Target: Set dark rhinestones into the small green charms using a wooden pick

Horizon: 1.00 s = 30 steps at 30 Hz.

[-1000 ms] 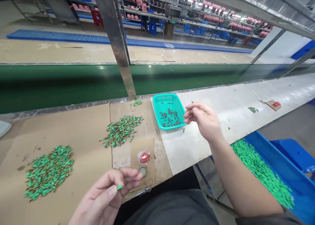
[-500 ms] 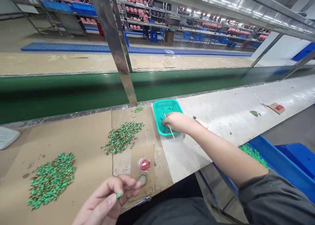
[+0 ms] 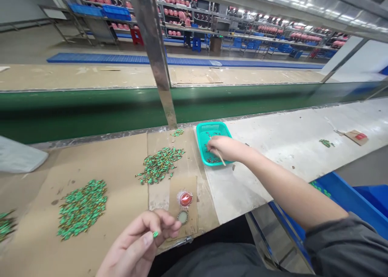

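The red label [image 3: 185,198] bears an unreadable mark.

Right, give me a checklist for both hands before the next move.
Left hand pinching the green piece: ok.
Right hand holding the thin wooden stick: ok.
Stick's upper end over the teal plastic basket: ok.
Count of dark pieces in the basket: cannot tell, the right hand covers part of the view.
Left hand apart from the large green pile: ok.
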### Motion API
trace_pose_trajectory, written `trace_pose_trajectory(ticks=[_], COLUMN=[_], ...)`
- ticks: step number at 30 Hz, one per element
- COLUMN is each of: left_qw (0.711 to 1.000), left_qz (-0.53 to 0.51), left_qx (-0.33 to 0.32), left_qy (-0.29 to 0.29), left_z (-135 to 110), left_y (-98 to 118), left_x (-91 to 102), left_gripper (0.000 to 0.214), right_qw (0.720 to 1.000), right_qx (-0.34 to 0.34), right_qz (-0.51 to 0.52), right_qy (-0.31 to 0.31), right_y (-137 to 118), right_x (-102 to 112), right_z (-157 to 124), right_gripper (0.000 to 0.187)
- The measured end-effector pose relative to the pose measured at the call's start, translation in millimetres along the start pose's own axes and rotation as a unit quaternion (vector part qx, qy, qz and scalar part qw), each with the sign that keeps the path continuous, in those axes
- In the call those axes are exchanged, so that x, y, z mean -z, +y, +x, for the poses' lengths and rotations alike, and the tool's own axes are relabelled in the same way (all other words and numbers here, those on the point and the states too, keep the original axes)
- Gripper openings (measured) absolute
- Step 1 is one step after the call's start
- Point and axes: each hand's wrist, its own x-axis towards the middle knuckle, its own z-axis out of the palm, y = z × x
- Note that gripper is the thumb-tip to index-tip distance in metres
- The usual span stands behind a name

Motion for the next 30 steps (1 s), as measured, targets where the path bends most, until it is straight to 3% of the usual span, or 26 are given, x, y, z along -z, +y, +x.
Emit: trace_pose_trajectory(ticks=[2, 5, 7, 12, 18, 30], left_qw=[1.0, 0.998, 0.997, 0.993, 0.985, 0.969], left_qz=[-0.001, 0.004, 0.015, 0.073, 0.141, 0.218], left_qx=[0.003, -0.002, 0.0, 0.007, -0.002, -0.026], left_qy=[-0.019, -0.055, -0.074, -0.091, -0.103, -0.114], left_z=[-4, -8, -10, -14, -19, -21], left_y=[7, 12, 12, 12, 16, 23], left_x=[-10.3, -24.7, -31.6, -40.7, -47.9, -55.0], left_gripper=[0.035, 0.032, 0.03, 0.034, 0.041, 0.033], right_qw=[0.998, 0.991, 0.971, 0.939, 0.931, 0.946], right_qx=[0.018, 0.072, 0.144, 0.21, 0.235, 0.247], right_qz=[0.037, 0.092, 0.162, 0.215, 0.191, 0.105], right_qy=[0.04, 0.072, 0.101, 0.167, 0.205, 0.183], right_y=[-16, -48, -70, -108, -115, -123], right_x=[3, 3, 0, -9, -7, 3], right_z=[-23, -63, -85, -107, -113, -121], right_gripper=[0.015, 0.011, 0.01, 0.014, 0.015, 0.029])
